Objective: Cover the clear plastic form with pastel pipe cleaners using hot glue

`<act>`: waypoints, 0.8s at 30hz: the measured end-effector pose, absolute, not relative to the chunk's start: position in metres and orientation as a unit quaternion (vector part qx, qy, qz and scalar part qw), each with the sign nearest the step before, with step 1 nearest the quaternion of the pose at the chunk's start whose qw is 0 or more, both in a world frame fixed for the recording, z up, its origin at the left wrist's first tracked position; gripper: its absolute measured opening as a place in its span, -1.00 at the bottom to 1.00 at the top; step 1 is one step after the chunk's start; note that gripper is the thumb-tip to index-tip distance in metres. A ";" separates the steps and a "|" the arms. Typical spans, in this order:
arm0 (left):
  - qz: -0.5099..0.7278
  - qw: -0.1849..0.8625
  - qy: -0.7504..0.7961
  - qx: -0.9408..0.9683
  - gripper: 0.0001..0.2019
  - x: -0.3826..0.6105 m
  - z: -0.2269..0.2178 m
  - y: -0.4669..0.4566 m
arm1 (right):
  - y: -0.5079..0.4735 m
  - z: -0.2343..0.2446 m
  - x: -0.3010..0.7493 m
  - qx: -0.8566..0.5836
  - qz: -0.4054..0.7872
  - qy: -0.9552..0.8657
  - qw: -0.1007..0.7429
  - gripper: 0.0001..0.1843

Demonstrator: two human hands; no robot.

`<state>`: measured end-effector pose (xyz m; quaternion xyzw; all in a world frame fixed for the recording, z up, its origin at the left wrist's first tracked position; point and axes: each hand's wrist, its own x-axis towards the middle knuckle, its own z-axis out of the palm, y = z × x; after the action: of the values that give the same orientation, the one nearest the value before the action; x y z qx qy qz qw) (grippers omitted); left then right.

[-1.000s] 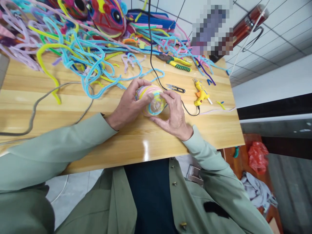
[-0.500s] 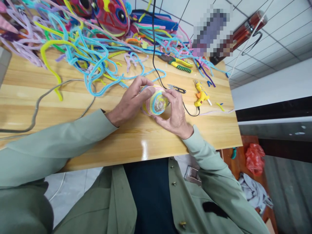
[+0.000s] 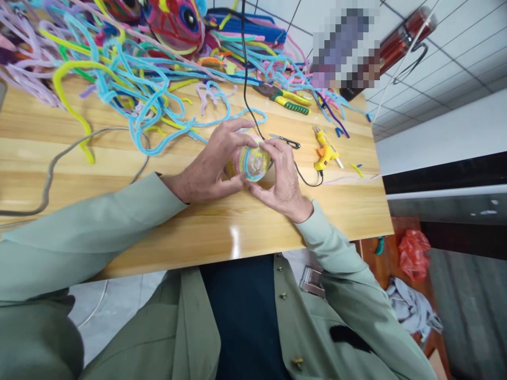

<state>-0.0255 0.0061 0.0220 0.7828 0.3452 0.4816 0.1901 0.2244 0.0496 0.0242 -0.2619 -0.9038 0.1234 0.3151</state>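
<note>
Between my hands is a round form wound with pipe cleaners (image 3: 246, 163) in yellow, pink and light blue, one end turned toward me. My left hand (image 3: 216, 161) curls round its left side, with fingers over the top and the thumb low near its front edge. On the other side my right hand (image 3: 282, 179) grips the rim, fingertips at the upper right and thumb underneath. The inside of the near end looks pale and mottled; I cannot make out its material. Small black thread snips (image 3: 285, 141) lie just behind my right fingers.
Loose pipe cleaners (image 3: 154, 105) heap along the back left, by a colourful fish-like figure (image 3: 174, 26). Pliers (image 3: 283, 99) with yellow-green handles lie at the back. A yellow glue gun (image 3: 325, 150) rests at the right, its black cable (image 3: 244, 74) crossing the table (image 3: 190, 227).
My left thumb has moved from the top of the wound form down to its lower front edge, and the left hand has opened wider around it. My right hand keeps its grip.
</note>
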 end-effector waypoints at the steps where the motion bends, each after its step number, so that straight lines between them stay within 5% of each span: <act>1: 0.478 0.182 0.340 0.790 -0.44 -0.026 0.022 0.007 | 0.050 0.024 0.224 -0.266 0.131 -0.903 0.312 -0.15; 24: 0.482 0.201 0.356 0.775 -0.56 -0.026 0.014 0.010 | 0.052 0.023 0.221 -0.268 0.146 -0.899 0.315 -0.16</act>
<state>-0.0260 0.0098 0.0138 0.7746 0.3564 0.4822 0.2013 0.2207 0.0515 0.0225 -0.2680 -0.8986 0.1460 0.3152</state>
